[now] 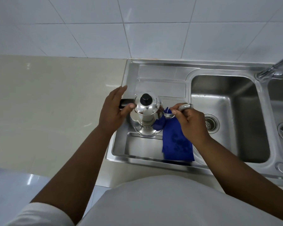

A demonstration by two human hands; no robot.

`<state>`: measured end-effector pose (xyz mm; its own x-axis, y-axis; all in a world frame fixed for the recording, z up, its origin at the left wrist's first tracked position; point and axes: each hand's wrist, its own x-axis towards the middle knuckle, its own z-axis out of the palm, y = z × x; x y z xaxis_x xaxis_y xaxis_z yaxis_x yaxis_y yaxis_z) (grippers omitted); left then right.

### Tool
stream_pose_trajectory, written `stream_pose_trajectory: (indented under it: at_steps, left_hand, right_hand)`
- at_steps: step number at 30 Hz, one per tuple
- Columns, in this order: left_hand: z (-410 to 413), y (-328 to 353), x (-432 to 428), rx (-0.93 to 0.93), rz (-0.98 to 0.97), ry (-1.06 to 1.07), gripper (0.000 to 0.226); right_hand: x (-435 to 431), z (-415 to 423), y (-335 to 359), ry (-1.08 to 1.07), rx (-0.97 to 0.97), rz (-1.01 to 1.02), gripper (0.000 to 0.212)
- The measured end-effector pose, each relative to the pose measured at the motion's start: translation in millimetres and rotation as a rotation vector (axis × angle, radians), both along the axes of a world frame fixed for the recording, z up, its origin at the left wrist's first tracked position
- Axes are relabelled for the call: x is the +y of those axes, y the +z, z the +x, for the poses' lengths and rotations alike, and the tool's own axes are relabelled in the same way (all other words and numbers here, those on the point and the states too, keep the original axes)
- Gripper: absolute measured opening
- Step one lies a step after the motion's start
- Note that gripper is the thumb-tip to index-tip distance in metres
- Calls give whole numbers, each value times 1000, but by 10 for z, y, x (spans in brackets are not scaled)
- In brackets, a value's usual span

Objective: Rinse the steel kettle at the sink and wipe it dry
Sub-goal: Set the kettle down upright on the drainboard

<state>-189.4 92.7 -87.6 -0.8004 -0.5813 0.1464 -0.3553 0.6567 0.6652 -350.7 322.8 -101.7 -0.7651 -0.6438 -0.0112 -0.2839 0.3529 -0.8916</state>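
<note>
Head view, looking straight down: the steel kettle (145, 115) stands upright in the middle of the frame on the drainboard (162, 88) of the steel sink (227, 115), lid on, black knob on top. The left hand (114, 110) is wrapped around the kettle's black handle (126, 102), which sticks out toward the left, thumb pressed by the body. The right hand (191, 123) is clenched on the curved spout (178, 110), which points toward the basin at centre right. A blue cloth (176, 142) lies spread on the drainboard just beside the kettle, below the right hand and reaching the sink's near rim; whether the fingers also pinch a corner of it, I cannot tell.

The faucet (274, 69) in the upper right shows no running water, and the basin looks only speckled with drops. My read: with the cloth out and the kettle parked away from the tap, rinsing is likely finished and drying is under way or about to begin. Body, lid and base may all need wiping.
</note>
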Motion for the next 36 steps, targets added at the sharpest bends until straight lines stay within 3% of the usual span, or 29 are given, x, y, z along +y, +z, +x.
stream_pose_trajectory:
  at_steps: [3,12,18,23,31,36]
  left_hand:
    - [222,-83,1,23,226,60,64]
    - [422,-142,-224,-22,315,118,38]
    - [377,-84,-291,22,350,124,40]
    - [507,70,-468,76,382,146,39]
    - [986,342,-1023,83,310,236,37]
    - [1352,277,-1425,121,418,382,37]
  right_hand:
    - [3,20,24,6,35,27,15]
    - [74,-41,-20,67,3,136,22]
    - [64,-28,11,6,-28,112,13]
    - [-119,6,271,77,18,67,14]
    - [-873,240,407,188,-129,-65,8]
    - [-1417,524,304,242,-176,-68,14]
